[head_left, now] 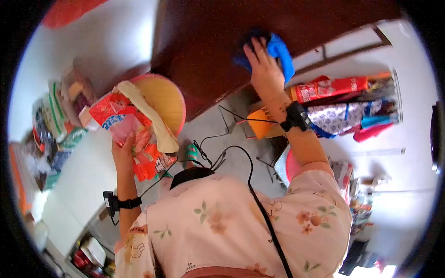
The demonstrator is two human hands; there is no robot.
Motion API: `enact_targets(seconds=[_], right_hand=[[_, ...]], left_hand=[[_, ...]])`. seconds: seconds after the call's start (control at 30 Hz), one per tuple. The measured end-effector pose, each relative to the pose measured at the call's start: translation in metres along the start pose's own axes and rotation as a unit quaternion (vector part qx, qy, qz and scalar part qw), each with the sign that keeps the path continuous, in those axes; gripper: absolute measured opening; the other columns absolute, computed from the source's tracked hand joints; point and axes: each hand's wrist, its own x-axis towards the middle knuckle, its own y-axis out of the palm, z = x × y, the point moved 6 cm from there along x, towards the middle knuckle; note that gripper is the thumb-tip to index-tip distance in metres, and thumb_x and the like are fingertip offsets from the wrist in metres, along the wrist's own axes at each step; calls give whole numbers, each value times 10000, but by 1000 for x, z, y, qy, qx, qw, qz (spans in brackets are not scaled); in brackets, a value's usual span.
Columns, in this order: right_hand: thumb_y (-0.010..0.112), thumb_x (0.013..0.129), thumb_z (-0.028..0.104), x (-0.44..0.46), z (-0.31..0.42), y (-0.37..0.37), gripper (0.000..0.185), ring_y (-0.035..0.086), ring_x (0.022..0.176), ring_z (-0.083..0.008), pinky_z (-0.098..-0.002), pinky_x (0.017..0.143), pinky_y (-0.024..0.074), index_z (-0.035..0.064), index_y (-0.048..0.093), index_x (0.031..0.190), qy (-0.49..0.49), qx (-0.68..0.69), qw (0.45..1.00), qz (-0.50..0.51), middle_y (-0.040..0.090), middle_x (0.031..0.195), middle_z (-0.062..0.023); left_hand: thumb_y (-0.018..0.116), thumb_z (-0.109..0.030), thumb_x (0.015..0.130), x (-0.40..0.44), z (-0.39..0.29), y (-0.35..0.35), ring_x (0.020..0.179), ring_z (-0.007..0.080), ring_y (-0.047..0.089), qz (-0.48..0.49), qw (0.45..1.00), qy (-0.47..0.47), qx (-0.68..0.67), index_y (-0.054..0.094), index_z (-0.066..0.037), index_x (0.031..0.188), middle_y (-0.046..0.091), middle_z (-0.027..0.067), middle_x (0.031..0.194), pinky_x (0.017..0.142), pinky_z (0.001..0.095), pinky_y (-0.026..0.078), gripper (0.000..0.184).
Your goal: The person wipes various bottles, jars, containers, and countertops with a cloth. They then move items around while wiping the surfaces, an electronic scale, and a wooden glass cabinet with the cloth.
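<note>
My right hand (pixel 264 65) lies over a bright blue cloth (pixel 281 55), its fingers pressed on it against the dark brown tabletop (pixel 204 51). Down on the left, my left hand (pixel 124 150) grips a red printed plastic package (pixel 146 160) with white and blue lettering. Along the package's right side runs a long beige roll (pixel 150 116); whether my fingers also hold it cannot be made out. Behind them shows a round yellow stool seat (pixel 162 95) with a pink rim.
Black cables (pixel 250 171) hang across my front. Bags and packages (pixel 58 111) crowd the left side beside a white cabinet (pixel 76 185). To the right are an orange chair-like piece (pixel 259 123), a rack of hanging cloths (pixel 343 116) and a red packet (pixel 331 88).
</note>
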Motion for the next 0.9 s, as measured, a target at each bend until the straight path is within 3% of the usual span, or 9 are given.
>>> enact_targets(seconds=[0.13,0.23,0.37,0.43,0.5,0.67,0.8,0.9], right_hand=[[572,834,21,16,-7,-87,532,529,1283,-336,-486,976,493,159,595,1347,-12,-83,971,-226,504,1480,-107],[625,818,-9,22,-13,-111,508,531,1265,-349,-462,1052,427,178,664,1289,1,-59,944,-326,592,1375,-122],[634,744,-76,20,-2,-115,586,471,1285,-431,-512,1072,399,93,590,1303,56,123,892,-432,495,1414,-183],[640,720,-107,9,14,-85,595,461,1235,-462,-519,1082,379,35,545,1289,104,225,874,-418,483,1338,-250],[647,686,-106,-1,28,-53,577,475,1193,-456,-515,1030,410,37,556,1237,68,244,891,-377,485,1298,-253],[690,663,-15,-5,16,-26,486,530,1168,-349,-473,973,446,106,636,1130,-15,297,909,-291,588,1191,-101],[668,665,-25,3,-53,1,456,545,1119,-350,-473,926,452,113,637,1098,-11,265,928,-264,611,1163,-103],[651,688,-36,0,-119,31,397,534,1105,-381,-475,978,446,96,650,1063,19,225,930,-291,608,1129,-122]], left_hand=[[717,-131,941,2,3,-7,1030,172,638,16,1000,2,18,587,12,1277,674,80,1181,910,319,502,388],[722,-141,936,1,-5,-4,1031,176,639,45,999,18,3,581,11,1288,672,83,1186,905,318,503,408],[728,-169,935,-4,-11,-1,1021,178,648,27,998,40,29,587,8,1286,677,85,1183,883,313,513,418],[729,-224,944,6,11,-4,1009,177,659,35,996,72,28,598,5,1288,685,89,1188,844,311,531,434],[734,-222,939,-2,15,-1,1003,174,658,6,997,64,35,606,3,1268,689,83,1165,840,311,532,419],[746,-152,917,-36,21,28,985,173,639,-46,997,53,11,608,-5,1241,677,68,1132,862,304,506,381],[757,-160,908,-57,37,62,994,173,632,-56,997,56,10,630,-4,1220,677,69,1133,876,312,495,371],[755,-165,903,-84,22,102,1025,191,633,-57,995,72,43,614,2,1256,671,84,1160,904,329,495,415]])
